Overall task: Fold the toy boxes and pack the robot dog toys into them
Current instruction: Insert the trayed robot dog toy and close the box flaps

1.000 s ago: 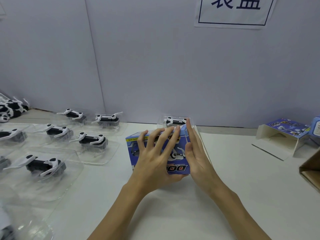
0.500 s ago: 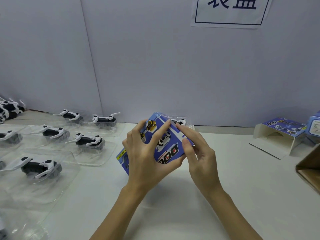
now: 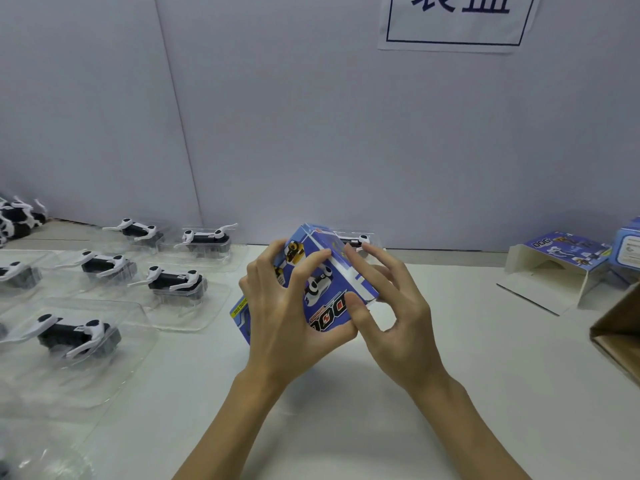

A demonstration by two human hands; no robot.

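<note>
1. Head view, the work in hand: we hold a blue toy box (image 3: 325, 289) tilted above the white counter (image 3: 485, 375); our left hand (image 3: 287, 317) wraps its near face, fingers curled over the top edge and thumb under; our right hand (image 3: 391, 313) pinches the right end, thumb on the printed face and fingers spread behind it.

2. Head view, the step as we judge it: the box looks formed and we appear to be closing its right end flap; whether a toy is already inside we cannot tell.

3. Head view, the stock: robot dog toys (image 3: 176, 284) sit in clear plastic trays (image 3: 194, 317) to our left, well apart from the box; one more tray (image 3: 356, 239) shows just behind it; a half-folded box (image 3: 561, 258) lies open at far right, beside a brown carton (image 3: 620, 337).

4. Head view, what comes next, in our judgement: the flap wants tucking squarely into its slot with the left hand bracing the walls; too hard a press could crease the card.
</note>
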